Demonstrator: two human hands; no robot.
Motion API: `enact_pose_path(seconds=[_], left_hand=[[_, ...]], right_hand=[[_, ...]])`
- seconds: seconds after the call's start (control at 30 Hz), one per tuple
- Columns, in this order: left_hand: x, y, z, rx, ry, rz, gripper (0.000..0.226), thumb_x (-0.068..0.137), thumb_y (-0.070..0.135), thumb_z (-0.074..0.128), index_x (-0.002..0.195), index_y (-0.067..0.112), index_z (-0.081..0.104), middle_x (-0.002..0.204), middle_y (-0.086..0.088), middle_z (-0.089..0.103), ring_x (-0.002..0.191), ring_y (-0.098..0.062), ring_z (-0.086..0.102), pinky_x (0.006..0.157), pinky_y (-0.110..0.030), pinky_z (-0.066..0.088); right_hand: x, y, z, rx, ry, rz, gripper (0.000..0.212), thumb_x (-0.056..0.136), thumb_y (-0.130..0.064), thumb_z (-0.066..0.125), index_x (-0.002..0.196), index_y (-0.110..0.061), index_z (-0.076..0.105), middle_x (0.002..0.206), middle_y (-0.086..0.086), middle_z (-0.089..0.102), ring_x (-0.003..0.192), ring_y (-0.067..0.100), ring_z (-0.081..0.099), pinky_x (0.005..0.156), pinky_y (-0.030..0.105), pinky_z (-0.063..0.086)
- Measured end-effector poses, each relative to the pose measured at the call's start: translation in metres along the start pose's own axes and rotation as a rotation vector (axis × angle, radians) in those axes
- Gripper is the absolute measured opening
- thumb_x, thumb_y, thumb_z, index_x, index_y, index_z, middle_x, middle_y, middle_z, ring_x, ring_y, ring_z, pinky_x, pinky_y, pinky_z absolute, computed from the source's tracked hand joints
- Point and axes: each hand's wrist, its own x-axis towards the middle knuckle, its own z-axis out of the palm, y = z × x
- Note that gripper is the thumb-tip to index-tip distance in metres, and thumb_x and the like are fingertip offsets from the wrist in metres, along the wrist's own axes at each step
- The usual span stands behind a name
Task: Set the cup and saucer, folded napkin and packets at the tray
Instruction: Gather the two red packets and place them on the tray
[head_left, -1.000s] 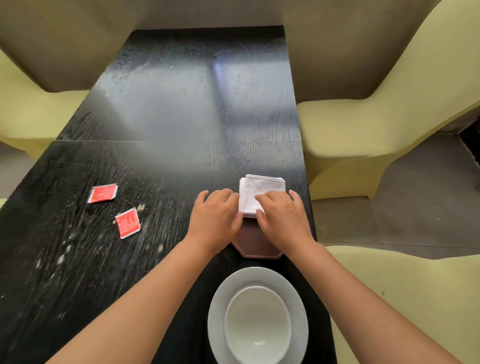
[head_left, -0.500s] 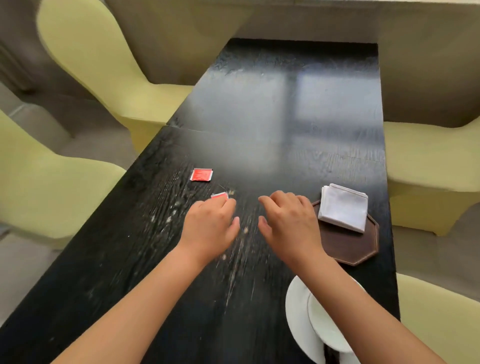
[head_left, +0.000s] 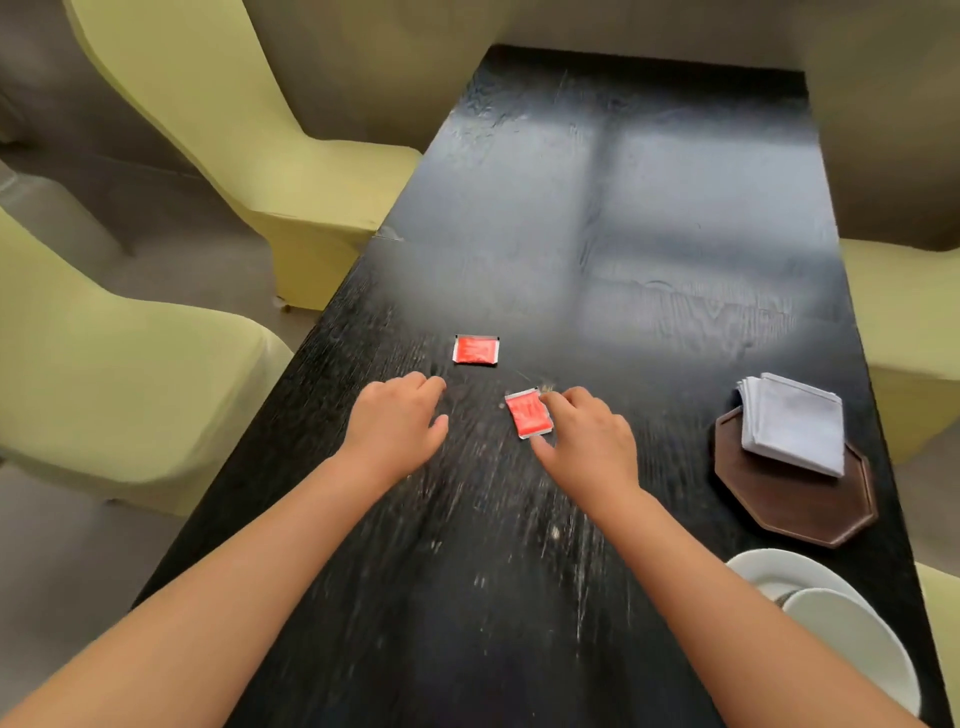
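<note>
Two red packets lie on the black table. My right hand (head_left: 587, 441) pinches the nearer red packet (head_left: 527, 414) between forefinger and thumb, low over the tabletop. The farther red packet (head_left: 476, 349) lies flat just beyond my left hand (head_left: 397, 421), which hovers with loose fingers and holds nothing. At the right, a folded grey-white napkin (head_left: 792, 423) rests on the far part of the dark brown octagonal tray (head_left: 795, 512), overhanging its far edge. A white cup (head_left: 852, 639) sits on its white saucer (head_left: 763, 569) at the lower right, near the tray.
The black table (head_left: 597, 234) is long and narrow, with its edges close on both sides. Yellow-green chairs stand along the left (head_left: 130, 374) and the right (head_left: 914, 312). A beige wall closes the far end.
Both hands left the napkin on the tray and swung left to the packets. My right hand has closed on the nearer packet. The view turned left, so tray and cup now sit at the right.
</note>
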Motion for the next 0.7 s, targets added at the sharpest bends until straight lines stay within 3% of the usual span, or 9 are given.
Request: enact_pose_path(seconds=[0.47, 0.63, 0.7], left_hand=[[0.100, -0.024, 0.068, 0.121, -0.130, 0.149, 0.038, 0.088, 0.032, 0.051, 0.120, 0.011, 0.048, 0.121, -0.009, 0.054, 0.109, -0.028, 0.053, 0.086, -0.039, 0.040], [0.121, -0.018, 0.096, 0.049, -0.186, 0.050, 0.059, 0.090, 0.030, 0.052, 0.143, 0.018, 0.029, 0.152, -0.012, 0.027, 0.140, -0.025, 0.026, 0.102, -0.045, 0.033], [0.125, -0.016, 0.103, 0.045, -0.206, 0.048, 0.058, 0.092, 0.029, 0.049, 0.144, 0.020, 0.026, 0.155, -0.011, 0.022, 0.142, -0.024, 0.022, 0.105, -0.046, 0.031]], right_hand=[[0.065, -0.008, 0.057, -0.087, -0.040, 0.106, 0.030, 0.087, -0.033, 0.051, 0.111, -0.014, 0.052, 0.115, 0.008, 0.054, 0.104, 0.030, 0.050, 0.075, 0.036, 0.033], [0.072, -0.002, 0.073, -0.126, -0.022, 0.121, 0.025, 0.086, -0.032, 0.053, 0.103, -0.013, 0.054, 0.111, 0.008, 0.056, 0.102, 0.029, 0.050, 0.079, 0.038, 0.034], [0.073, 0.000, 0.076, -0.130, 0.002, 0.118, 0.022, 0.086, -0.030, 0.053, 0.099, -0.012, 0.055, 0.108, 0.008, 0.057, 0.099, 0.029, 0.051, 0.077, 0.037, 0.033]])
